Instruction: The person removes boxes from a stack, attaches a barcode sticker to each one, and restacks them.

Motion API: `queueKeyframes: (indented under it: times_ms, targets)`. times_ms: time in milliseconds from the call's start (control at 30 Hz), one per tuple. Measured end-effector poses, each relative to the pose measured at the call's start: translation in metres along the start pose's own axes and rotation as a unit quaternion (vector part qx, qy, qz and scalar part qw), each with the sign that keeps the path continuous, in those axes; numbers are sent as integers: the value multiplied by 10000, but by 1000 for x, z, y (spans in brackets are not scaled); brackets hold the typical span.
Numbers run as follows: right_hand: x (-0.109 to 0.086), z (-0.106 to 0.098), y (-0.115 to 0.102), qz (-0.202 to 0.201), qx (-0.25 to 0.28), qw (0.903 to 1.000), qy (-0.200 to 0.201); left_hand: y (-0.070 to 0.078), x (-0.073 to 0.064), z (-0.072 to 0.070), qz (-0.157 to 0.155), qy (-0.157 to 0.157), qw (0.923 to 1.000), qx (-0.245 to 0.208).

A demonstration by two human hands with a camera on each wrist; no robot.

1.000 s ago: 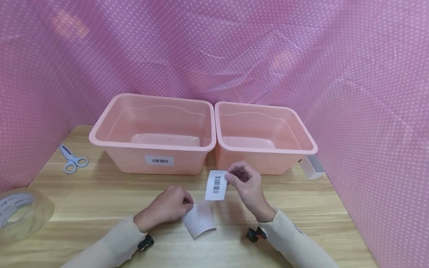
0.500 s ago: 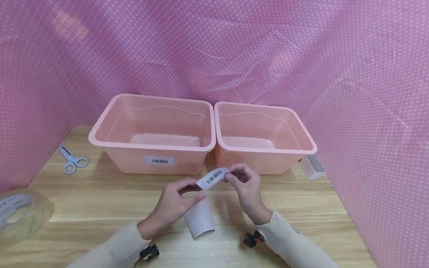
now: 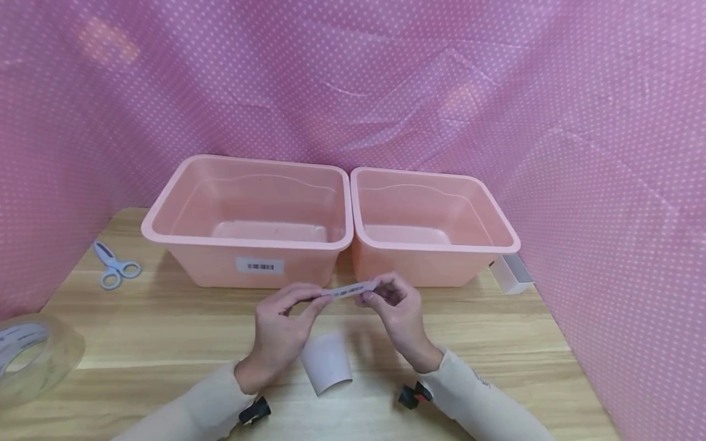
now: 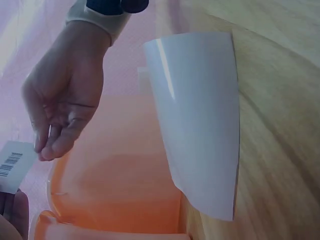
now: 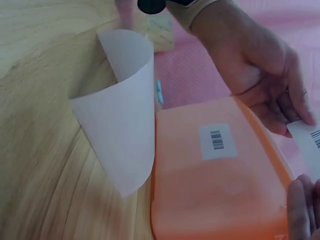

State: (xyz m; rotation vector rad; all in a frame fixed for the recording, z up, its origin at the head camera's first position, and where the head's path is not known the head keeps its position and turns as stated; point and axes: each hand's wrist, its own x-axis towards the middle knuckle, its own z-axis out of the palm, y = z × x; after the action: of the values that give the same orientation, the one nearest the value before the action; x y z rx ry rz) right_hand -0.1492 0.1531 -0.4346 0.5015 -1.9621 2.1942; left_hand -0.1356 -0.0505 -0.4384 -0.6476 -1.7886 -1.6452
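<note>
Left hand (image 3: 277, 332), right hand (image 3: 401, 320) pinch barcode label (image 3: 349, 290) at opposite ends, beyond curled sheet (image 3: 328, 364); tub (image 3: 209, 267) past sheet wears barcode sticker (image 3: 260, 266); table (image 3: 529, 373) edge well right of sheet.

Setting: curtained tabletop workspace, labelling-bench type; premises cannot be told. Evidence, placed from barcoded bin (image 3: 259, 196): pink polka-dot curtain (image 3: 353, 79), behind and to both sides; wood-grain table (image 3: 176, 343), beneath; second bin (image 3: 425, 205), just right; scissors (image 3: 112, 262), left; clear tape roll (image 3: 62, 361), left and nearer the viewer; barcode card (image 3: 350, 290), in front.

Held label (image 4: 17, 165) partly outside wrist views
</note>
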Motion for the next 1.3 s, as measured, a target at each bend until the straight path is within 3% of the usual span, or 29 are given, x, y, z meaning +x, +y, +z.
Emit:
queueKeyframes:
  times_ms: [167,367,500,633,767,867,1100,1300]
  targets:
    - [0,-5,0,-45,-727,9972,192,-2,2,4,122,-71,9996,243]
    - [2,-18,-1,-225,-977,9932,596,-10,4,14,301,-334,9971,613]
    - [2,-28,-1,-438,-1369,9863,809,-14,6,25,-185,-361,9966,720]
    - [2,-42,1,-864,-1536,9805,867,-18,5,42,-793,-411,9951,434]
    - [2,-58,4,-1034,-1596,9766,1006,-20,5,58,-1469,-544,9874,214]
    - [1,-67,5,-939,-1733,9731,1189,-20,9,67,-1855,-598,9802,353]
    - [0,-88,13,-881,-1977,9598,1787,-27,18,93,-1901,-765,9772,561]
    - [5,-110,16,-821,-2223,9454,2236,-31,24,116,-2251,-1312,9638,560]
